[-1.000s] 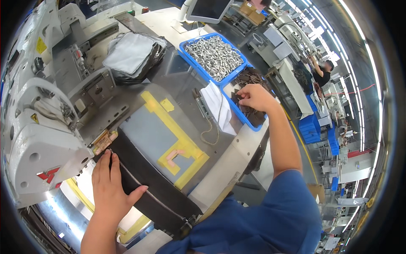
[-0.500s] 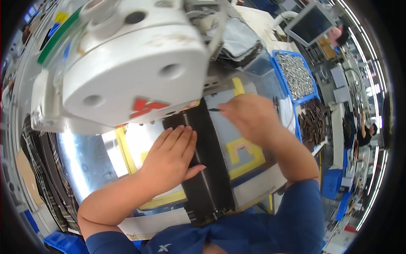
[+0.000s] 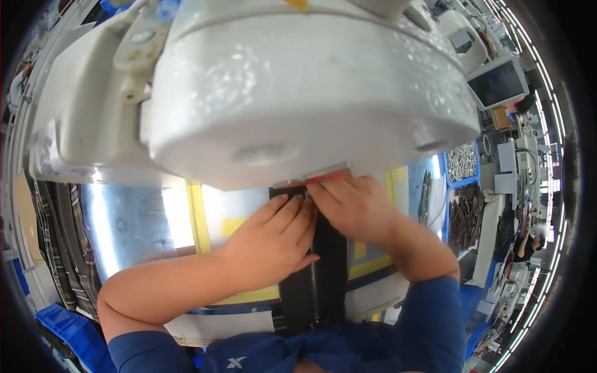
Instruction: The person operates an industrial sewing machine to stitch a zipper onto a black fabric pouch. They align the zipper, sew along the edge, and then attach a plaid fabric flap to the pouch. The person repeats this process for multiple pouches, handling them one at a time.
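Note:
A black strip of fabric with a zip line down its middle lies on the metal machine bed, running toward me. My left hand presses flat on its left side, fingers pointing up to the machine head. My right hand rests on its right side, fingertips pinched at a small metal piece just under the white sewing machine head, which fills the upper half of the view and hides the needle area.
Yellow tape marks frame the shiny bed. A blue bin of small metal parts and a tray of dark pieces sit at the right. A screen stands at the upper right. Plaid fabric hangs at the left.
My head has leaned in, so the machine head now fills the view. My right hand came back from the right-hand bins to the black strip, and both hands moved up under the machine head.

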### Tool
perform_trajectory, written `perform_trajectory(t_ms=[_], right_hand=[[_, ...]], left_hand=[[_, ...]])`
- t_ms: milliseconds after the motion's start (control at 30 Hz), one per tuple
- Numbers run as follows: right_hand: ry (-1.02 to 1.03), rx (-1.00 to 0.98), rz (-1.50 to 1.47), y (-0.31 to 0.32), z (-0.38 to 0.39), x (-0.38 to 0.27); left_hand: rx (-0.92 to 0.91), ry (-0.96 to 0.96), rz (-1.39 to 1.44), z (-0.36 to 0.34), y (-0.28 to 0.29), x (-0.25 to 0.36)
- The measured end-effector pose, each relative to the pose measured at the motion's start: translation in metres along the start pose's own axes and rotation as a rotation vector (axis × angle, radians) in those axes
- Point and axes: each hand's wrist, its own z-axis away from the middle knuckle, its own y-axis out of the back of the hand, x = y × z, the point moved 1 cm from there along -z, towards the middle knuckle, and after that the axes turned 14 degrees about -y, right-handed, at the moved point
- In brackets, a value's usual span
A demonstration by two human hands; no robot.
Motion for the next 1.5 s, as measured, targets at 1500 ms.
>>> perform_trajectory(t_ms=[1500], right_hand=[[-0.137,-0.349,-0.185,0.022,0.000,0.021]], left_hand=[[-0.118,0.181,-0.007,-0.008,0.020,-0.016]])
